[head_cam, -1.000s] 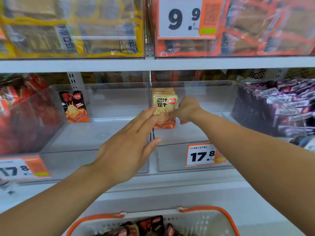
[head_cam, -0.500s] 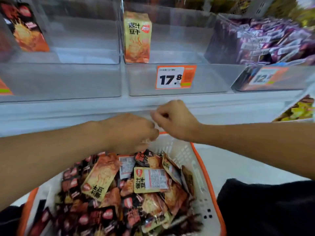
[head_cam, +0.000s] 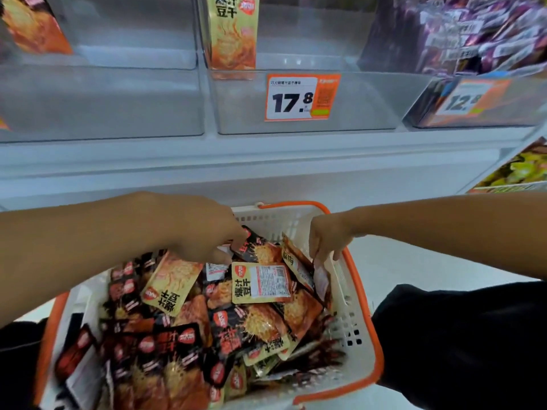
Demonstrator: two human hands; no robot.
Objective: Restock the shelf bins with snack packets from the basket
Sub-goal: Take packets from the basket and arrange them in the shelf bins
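Head view looked down on a white perforated plastic basket with an orange rim (head_cam: 359, 294), heaped with small foil snack packets (head_cam: 207, 321) in black-and-orange and pale yellow wrappers, lying flat, overlapping and facing every way. Both hands had gone into its far end, probably because the packets there lay highest and easiest to lift. The left hand (head_cam: 204, 232) reached in from the left, fingers bent down onto a black-and-orange packet (head_cam: 254, 247) at the back of the heap; its grip looked to be closing on that packet's corner, though the fingertips were hidden behind the knuckles. The right hand (head_cam: 327, 238) hung at the basket's right wall, thumb and fingers pinching the top edge of a pale packet (head_cam: 321, 276) standing on edge against the wall, a narrow grip suited to pulling it free.

Above, on the white shelf, stood clear plastic bins. The middle bin (head_cam: 370, 108), marked by an orange-and-white price tag reading 17.8 (head_cam: 302, 97), held only a yellow packet (head_cam: 232, 31) upright at its back, and the left bin (head_cam: 103, 108) one orange packet (head_cam: 35, 25), so restocking seemed barely begun. A bin of purple packets (head_cam: 473, 34) to the right looked full.
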